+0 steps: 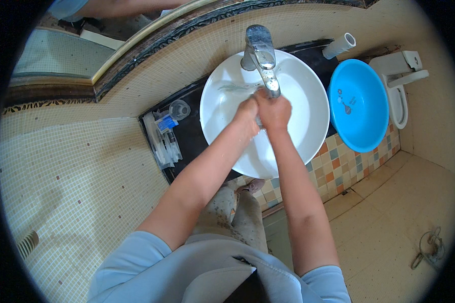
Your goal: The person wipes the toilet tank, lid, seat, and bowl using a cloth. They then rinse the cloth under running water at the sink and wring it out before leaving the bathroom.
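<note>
Both hands are together over a round white washbasin [307,87], just below the spout of a chrome single-lever tap [263,57]. My left hand [247,115] presses against my right hand [276,113], whose back faces up. Both look wet, and clear water shows between the wrists and on the left forearm. The fingers are curled in against each other and partly hidden under the tap. Whether anything small lies between the palms cannot be seen.
Left on the black counter [191,134] stand a clear cup [179,110] and plastic-wrapped packets [163,146]. A white cylinder [337,46] is at the back right. Beside the basin sits a blue plastic tub [360,110], before a white toilet [396,72]. A framed mirror [64,53] hangs above.
</note>
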A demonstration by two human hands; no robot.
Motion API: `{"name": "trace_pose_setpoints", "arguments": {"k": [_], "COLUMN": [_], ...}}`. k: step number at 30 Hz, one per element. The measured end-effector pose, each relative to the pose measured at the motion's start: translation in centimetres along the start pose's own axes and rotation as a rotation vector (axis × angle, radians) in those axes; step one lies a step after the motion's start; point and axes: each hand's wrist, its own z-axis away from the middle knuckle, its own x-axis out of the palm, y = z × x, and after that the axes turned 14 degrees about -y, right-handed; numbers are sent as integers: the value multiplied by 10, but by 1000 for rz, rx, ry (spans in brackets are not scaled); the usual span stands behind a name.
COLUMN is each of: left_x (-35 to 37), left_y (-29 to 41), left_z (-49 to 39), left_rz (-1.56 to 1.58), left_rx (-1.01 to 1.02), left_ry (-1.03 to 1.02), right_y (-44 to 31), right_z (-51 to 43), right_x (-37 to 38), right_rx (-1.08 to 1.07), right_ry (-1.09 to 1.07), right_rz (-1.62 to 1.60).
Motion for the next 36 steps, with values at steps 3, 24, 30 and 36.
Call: {"name": "trace_pose_setpoints", "arguments": {"k": [3,24,30,36], "left_x": [15,43,36,47], "left_y": [0,2,12,22], "left_z": [-4,27,2,2], "left_rz": [-126,68,41,-12], "left_rx": [0,-37,38,29], "left_ry": [147,-119,-118,-24], "right_y": [-2,-3,15,23], "right_z": [-3,3,-1,7], "right_x": [-1,-8,5,-3], "right_rx": [26,-168,-435,-582], "right_ry": [205,-48,23,-142], "right_rz": [-165,-363,-85,96]}}
